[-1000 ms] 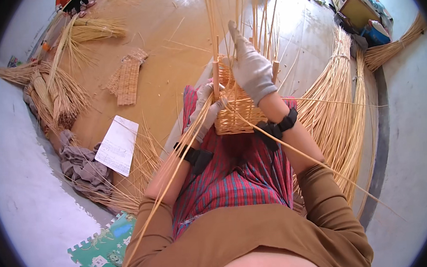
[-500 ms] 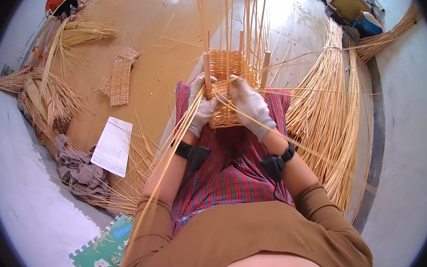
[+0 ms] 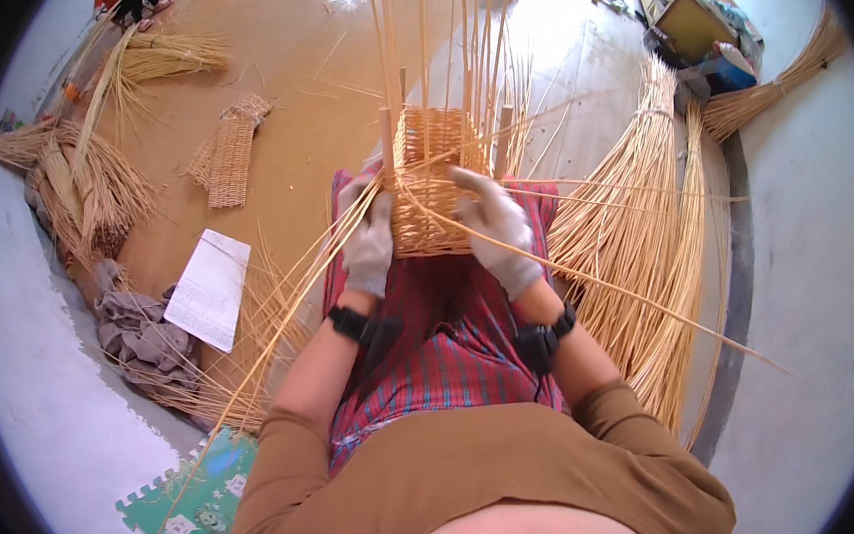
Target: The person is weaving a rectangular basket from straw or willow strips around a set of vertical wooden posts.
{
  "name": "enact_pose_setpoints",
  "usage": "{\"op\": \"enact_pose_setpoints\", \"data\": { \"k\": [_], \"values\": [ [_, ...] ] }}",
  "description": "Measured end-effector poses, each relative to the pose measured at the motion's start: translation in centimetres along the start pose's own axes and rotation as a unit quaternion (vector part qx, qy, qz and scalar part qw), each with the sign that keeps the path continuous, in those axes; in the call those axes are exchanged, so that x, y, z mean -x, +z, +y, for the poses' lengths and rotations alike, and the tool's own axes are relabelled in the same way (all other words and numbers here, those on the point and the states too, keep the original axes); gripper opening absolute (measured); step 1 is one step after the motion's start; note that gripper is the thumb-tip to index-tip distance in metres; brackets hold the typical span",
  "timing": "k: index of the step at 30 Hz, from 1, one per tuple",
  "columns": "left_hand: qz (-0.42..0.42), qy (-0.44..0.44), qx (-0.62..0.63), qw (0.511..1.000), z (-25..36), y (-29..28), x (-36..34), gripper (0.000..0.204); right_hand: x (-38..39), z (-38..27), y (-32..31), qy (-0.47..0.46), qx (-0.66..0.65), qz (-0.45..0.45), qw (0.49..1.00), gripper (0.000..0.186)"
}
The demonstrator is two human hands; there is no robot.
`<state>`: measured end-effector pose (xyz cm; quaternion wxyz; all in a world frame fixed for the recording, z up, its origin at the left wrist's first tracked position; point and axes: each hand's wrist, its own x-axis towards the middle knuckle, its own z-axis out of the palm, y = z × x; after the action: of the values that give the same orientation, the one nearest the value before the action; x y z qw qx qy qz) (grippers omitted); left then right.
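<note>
A half-woven wicker basket (image 3: 431, 228) rests at my lap, with tall upright canes rising from its far part and thick wooden posts at its corners. My left hand (image 3: 370, 243), in a pale work glove, is closed about the basket's left side, where several loose strands (image 3: 329, 241) cross it and trail down to the left. By the right side, my gloved right hand (image 3: 500, 229) has its thumb and forefinger apart near the front corner, slightly blurred. One long strand (image 3: 588, 276) runs from the basket's left post across the front, passing over the right hand.
Large bundles of cane (image 3: 621, 242) lie to the right, with more bundles (image 3: 90, 193) at the far left. Woven panels (image 3: 231, 167), a white sheet (image 3: 210, 289), a grey cloth (image 3: 141, 325) and a green foam mat (image 3: 190, 507) lie leftward. A person's legs show at the far left.
The basket and both hands have shifted slightly left in view. My right hand has come off the strands at the basket's front, its fingers parting; the left has moved to the side.
</note>
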<state>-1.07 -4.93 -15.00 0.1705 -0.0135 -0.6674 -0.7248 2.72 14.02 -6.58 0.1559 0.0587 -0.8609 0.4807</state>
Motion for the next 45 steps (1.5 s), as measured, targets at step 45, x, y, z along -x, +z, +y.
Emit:
{"op": "enact_pose_setpoints", "data": {
  "k": [45],
  "values": [
    [-0.17, 0.14, -0.425, 0.878, 5.7, 0.1, 1.9, 0.035, -5.0, -4.0, -6.0, 0.034, 0.088, -0.008, 0.996, 0.034]
  ]
}}
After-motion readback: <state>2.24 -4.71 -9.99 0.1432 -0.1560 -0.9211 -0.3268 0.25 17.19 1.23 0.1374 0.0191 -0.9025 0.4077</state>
